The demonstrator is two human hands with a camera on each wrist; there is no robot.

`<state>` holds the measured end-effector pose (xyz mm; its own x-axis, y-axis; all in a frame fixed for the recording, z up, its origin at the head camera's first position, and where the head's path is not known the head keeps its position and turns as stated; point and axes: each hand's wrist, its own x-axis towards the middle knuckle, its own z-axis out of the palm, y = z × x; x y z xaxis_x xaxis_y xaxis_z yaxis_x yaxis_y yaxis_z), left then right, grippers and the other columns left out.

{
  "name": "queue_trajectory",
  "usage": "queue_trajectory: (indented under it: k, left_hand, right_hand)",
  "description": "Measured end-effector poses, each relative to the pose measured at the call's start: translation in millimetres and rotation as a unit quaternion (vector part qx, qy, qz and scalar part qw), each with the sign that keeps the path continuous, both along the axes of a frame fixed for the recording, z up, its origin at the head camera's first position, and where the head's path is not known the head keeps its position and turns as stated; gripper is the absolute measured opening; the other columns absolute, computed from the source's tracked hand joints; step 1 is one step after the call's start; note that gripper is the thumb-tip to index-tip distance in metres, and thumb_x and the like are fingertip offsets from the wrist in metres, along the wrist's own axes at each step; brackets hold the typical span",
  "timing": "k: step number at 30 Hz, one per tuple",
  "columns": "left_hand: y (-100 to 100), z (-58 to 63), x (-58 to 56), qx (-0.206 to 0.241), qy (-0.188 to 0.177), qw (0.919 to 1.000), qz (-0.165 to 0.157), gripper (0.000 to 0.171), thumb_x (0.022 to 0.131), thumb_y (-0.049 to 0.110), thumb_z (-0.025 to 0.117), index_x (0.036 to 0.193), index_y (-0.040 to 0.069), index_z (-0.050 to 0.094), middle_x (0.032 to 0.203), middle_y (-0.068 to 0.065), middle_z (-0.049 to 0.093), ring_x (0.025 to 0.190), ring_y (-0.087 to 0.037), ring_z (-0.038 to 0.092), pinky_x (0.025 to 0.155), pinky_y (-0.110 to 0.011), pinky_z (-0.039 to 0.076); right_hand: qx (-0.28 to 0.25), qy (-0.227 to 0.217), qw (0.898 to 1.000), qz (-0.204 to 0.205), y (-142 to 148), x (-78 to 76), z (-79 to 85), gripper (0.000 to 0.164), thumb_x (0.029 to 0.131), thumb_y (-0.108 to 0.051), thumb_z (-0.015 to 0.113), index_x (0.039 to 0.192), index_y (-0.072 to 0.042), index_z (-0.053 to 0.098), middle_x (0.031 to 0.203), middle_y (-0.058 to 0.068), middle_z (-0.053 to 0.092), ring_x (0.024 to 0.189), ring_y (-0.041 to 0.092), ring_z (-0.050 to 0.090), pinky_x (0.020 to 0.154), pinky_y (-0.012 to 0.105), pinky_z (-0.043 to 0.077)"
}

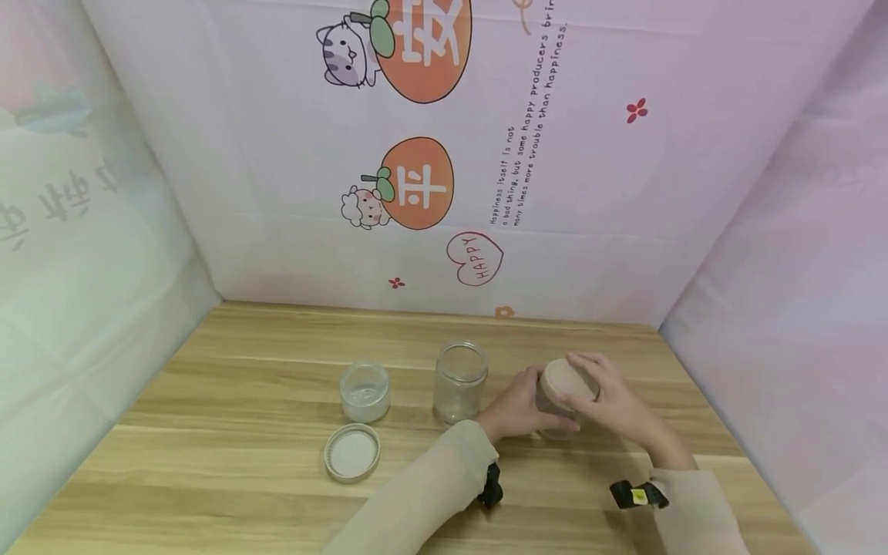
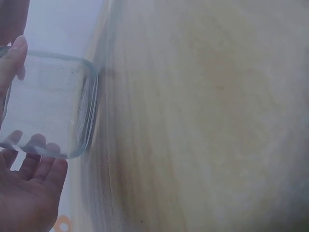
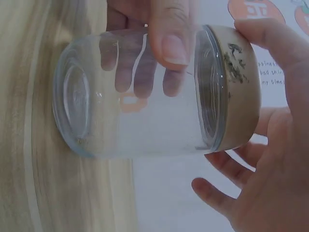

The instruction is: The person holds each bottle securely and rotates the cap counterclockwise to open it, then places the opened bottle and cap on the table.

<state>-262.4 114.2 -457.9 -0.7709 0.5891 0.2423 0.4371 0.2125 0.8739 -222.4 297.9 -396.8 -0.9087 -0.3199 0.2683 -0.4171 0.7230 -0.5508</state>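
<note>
My left hand (image 1: 516, 405) holds a clear glass jar (image 3: 159, 128) round its body, the thumb on the near side and the fingers showing through the glass behind. A beige lid (image 1: 567, 381) sits on this jar's mouth, with a dark patterned patch on its side. My right hand (image 1: 617, 397) grips the lid's rim from the right, thumb and fingers on opposite edges. In the left wrist view the jar's lower part (image 2: 46, 104) shows close to the tabletop. Whether its base touches the wood I cannot tell.
Left of the hands stands a tall lidless glass jar (image 1: 459, 397). Farther left is a short lidless glass jar (image 1: 365, 397), with a loose lid (image 1: 352, 453) lying inside-up in front of it. White printed cloth (image 1: 291, 193) walls the wooden table (image 1: 229, 432) at the back and sides.
</note>
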Motion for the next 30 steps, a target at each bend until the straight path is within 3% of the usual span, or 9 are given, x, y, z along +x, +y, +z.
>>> queue_trajectory:
  k: [4,9,14,20,23,30]
  left_hand:
    - [-1,1.8,2.8,-0.015,-0.019,0.9997,0.006,0.088,0.065,0.052,0.076,0.132,0.015,0.032,0.122,0.005,0.039,0.110,-0.007,0.043,0.094,-0.030,0.038]
    - [0,2.9,4.2,-0.021,-0.021,0.9995,0.013,0.090,0.064,0.054,0.075,0.133,0.016,0.032,0.123,0.005,0.039,0.111,-0.008,0.042,0.094,-0.031,0.038]
    - [-1,2.8,4.0,-0.017,-0.025,0.9995,0.012,0.089,0.065,0.053,0.075,0.133,0.016,0.032,0.123,0.004,0.038,0.109,-0.007,0.043,0.092,-0.030,0.040]
    - [-2,0.0,2.1,-0.003,-0.018,0.9998,-0.001,0.088,0.067,0.051,0.076,0.133,0.016,0.031,0.123,0.004,0.038,0.106,-0.007,0.045,0.088,-0.026,0.042]
    - [-1,-0.6,0.8,0.001,-0.013,0.9999,-0.006,0.086,0.067,0.050,0.075,0.133,0.017,0.031,0.122,0.004,0.038,0.105,-0.007,0.044,0.086,-0.025,0.043]
    - [-1,-1.8,-0.7,0.010,-0.015,0.9998,-0.013,0.084,0.068,0.047,0.076,0.132,0.017,0.031,0.122,0.004,0.037,0.105,-0.007,0.043,0.086,-0.025,0.043]
  right_hand:
    - [0.052,0.018,0.997,-0.050,-2,6.9,1.4,0.078,0.078,-0.051,0.065,0.137,-0.006,0.039,0.125,0.014,0.039,0.097,0.027,0.046,0.067,0.040,0.049]
    - [0.128,0.077,0.984,-0.098,-5,14.1,6.4,0.081,0.075,-0.061,0.062,0.128,-0.002,0.049,0.115,0.018,0.047,0.098,0.031,0.044,0.071,0.049,0.042]
    - [0.152,0.099,0.975,-0.128,-13,17.4,10.1,0.083,0.072,-0.066,0.060,0.124,-0.002,0.053,0.113,0.018,0.050,0.098,0.033,0.045,0.072,0.052,0.038]
    - [0.178,0.146,0.960,-0.157,-24,17.8,5.0,0.085,0.073,-0.069,0.057,0.119,0.001,0.055,0.098,0.019,0.051,0.084,0.031,0.048,0.062,0.046,0.041]
    - [0.164,0.153,0.962,-0.152,-26,17.0,2.5,0.083,0.075,-0.066,0.058,0.119,0.004,0.054,0.095,0.019,0.049,0.080,0.029,0.045,0.058,0.042,0.040]
    - [0.136,0.116,0.975,-0.132,-24,14.8,-0.8,0.083,0.077,-0.062,0.058,0.123,0.006,0.050,0.103,0.018,0.044,0.086,0.027,0.040,0.062,0.039,0.039]
